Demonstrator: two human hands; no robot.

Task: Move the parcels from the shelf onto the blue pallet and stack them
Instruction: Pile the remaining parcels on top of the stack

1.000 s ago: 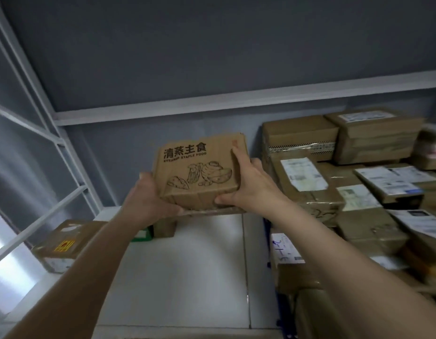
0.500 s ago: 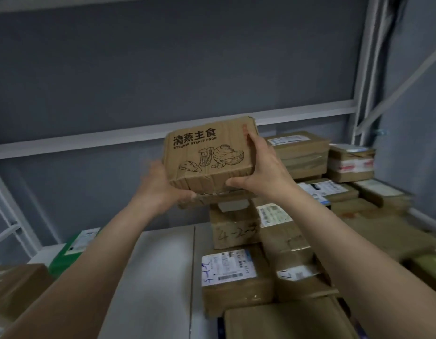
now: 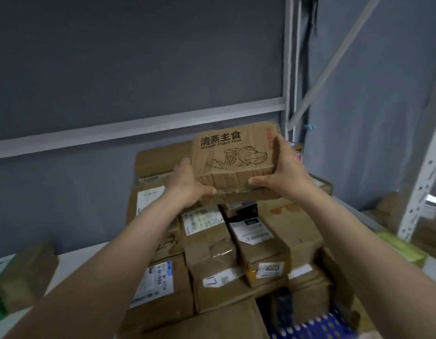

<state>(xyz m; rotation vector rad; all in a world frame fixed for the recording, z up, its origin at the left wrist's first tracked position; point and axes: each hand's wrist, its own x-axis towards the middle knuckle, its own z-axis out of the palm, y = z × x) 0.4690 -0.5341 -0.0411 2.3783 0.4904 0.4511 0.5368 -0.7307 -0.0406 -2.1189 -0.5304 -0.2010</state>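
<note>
While both arms were stretched forward, the left hand [image 3: 187, 185] and right hand [image 3: 285, 172] gripped a creased brown cardboard parcel printed with black characters and food drawings [image 3: 234, 157], fingers curled round its opposite ends, thumbs on the near face. The parcel was held in the air above a stack of brown cardboard parcels with white labels [image 3: 224, 243]. A corner of perforated blue pallet [image 3: 317, 326] showed beneath the stack. A white metal shelf upright [image 3: 422, 172] stood at right.
</note>
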